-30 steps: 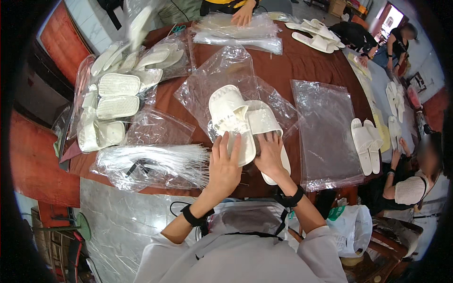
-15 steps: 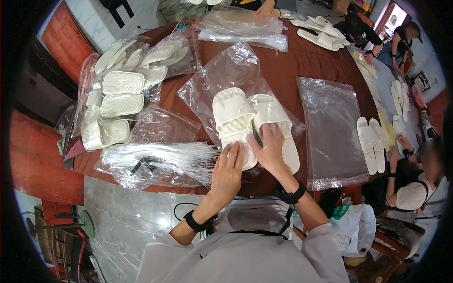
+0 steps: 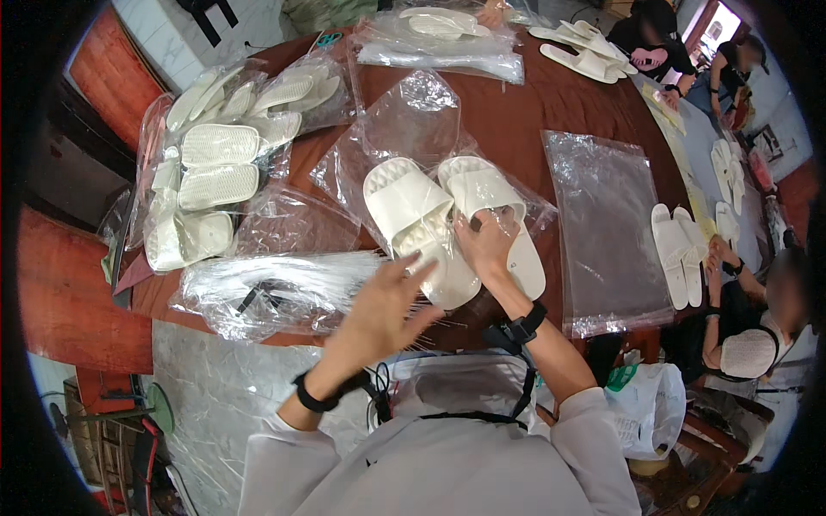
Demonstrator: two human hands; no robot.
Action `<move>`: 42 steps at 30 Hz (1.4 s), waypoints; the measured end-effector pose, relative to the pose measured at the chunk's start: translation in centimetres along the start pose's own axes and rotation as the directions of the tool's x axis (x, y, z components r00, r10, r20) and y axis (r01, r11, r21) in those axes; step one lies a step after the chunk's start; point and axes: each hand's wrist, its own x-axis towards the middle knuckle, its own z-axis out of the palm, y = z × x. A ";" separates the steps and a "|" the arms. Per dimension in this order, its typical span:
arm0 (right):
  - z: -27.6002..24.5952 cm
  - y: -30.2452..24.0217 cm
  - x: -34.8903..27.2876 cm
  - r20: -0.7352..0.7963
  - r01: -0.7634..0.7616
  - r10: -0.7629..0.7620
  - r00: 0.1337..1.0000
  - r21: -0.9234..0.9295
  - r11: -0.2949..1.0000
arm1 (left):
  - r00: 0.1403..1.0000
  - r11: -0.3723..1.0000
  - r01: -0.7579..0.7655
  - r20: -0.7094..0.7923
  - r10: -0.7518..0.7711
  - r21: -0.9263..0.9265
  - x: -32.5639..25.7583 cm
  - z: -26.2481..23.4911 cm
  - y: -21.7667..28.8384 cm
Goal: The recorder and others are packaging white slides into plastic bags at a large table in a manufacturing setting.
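Observation:
Two cream-white slippers lie side by side in front of me, the left slipper [image 3: 411,205] and the right slipper [image 3: 527,271], toes pointing away. Clear plastic film [image 3: 413,120] spreads around and beyond them, with shiny patches over their surfaces. My right hand [image 3: 492,245] is closed at the right slipper's strap, fingers bent against its inner edge; the fingertips are partly hidden. Beside the left slipper's heel, my left hand [image 3: 379,314] is raised with fingers apart, holding nothing, slightly blurred.
Bagged slippers [image 3: 219,168] are heaped at the left. A bundle of thin white strips [image 3: 284,284] lies near the table's front edge. A flat clear bag [image 3: 607,232] and another slipper pair [image 3: 680,254] are at the right. Co-workers [image 3: 744,318] sit along the right side.
My left hand has lifted off the left slipper and moved left, fingers spreading. My right hand's fingers have curled. The left slipper has shifted left and turned, widening the gap at the toes.

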 end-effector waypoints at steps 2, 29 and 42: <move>-0.3 -0.9 0.2 0.174 -0.055 0.061 0.983 -0.037 0.998 | 0.998 0.996 0.018 -0.066 -0.012 0.090 1.1 -3.0 -1.4; -3.4 -3.6 -1.0 0.007 0.128 -0.128 0.992 0.026 0.991 | 0.952 0.944 0.306 0.043 -0.303 -0.121 8.6 -1.7 -20.1; -16.1 1.6 -13.6 -0.009 -0.010 0.015 1.000 0.396 0.918 | 0.988 0.926 0.154 -0.039 -0.150 0.344 9.7 -1.6 -25.0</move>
